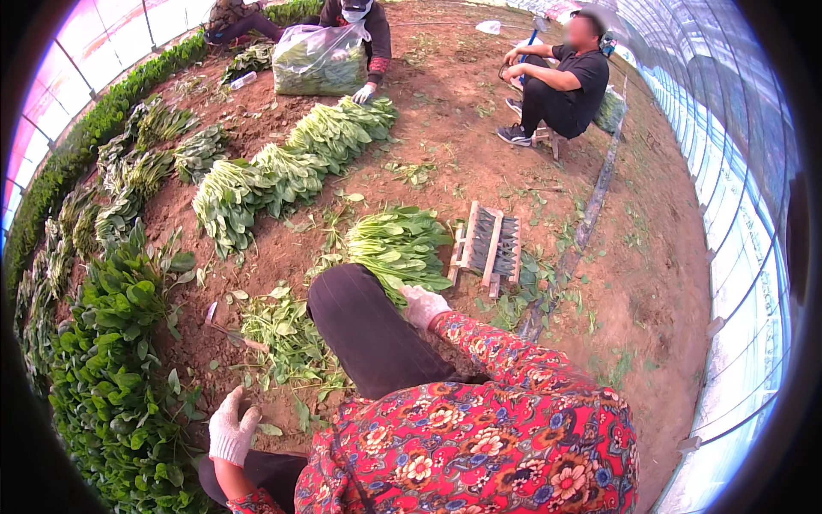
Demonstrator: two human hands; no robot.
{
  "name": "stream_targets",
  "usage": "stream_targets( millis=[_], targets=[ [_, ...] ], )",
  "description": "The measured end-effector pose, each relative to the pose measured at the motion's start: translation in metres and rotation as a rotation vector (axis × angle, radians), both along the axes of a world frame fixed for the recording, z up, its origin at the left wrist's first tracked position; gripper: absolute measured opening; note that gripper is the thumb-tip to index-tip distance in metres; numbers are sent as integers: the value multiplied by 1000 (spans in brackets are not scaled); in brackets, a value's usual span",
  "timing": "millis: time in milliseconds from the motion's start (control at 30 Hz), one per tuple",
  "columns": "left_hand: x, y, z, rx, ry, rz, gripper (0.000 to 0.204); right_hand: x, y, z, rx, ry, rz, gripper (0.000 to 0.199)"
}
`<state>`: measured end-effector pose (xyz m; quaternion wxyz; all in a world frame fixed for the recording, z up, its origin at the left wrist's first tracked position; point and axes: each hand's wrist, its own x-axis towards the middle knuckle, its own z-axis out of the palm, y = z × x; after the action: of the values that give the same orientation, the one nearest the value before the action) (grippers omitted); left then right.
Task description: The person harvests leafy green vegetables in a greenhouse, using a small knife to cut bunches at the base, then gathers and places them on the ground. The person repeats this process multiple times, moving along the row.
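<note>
Greenhouse: hooped plastic wall [738, 265], soil floor [655, 317], leafy crop [107, 385].

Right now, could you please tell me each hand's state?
Left hand: open, nothing visible in it.
Right hand: at the greens; grip cannot be told.

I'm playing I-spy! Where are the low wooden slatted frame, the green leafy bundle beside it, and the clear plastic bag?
Low wooden slatted frame [493, 247], head view: its middle slat.
Green leafy bundle [398, 244] beside it, head view: middle leaves.
Clear plastic bag [319, 62], head view: front side.
</note>
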<state>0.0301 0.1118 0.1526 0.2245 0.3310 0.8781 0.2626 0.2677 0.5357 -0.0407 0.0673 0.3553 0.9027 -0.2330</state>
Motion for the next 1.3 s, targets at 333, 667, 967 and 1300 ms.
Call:
stream_targets(
  millis=[333,667,967,1300],
  targets=[
    [-23,-62,-44,431,-108,461,43,18,121,169,171,621,-670,67],
    [-69,-101,-18,230,234,462,43,130,324,525,714,1025,-758,39],
    [-58,-144,-38,158,210,606,47,-20,206,452,750,1023,-96,38],
    [-36,-158,-33,231,202,656,46,-108,-19,185,48,878,-134,32]
  ],
)
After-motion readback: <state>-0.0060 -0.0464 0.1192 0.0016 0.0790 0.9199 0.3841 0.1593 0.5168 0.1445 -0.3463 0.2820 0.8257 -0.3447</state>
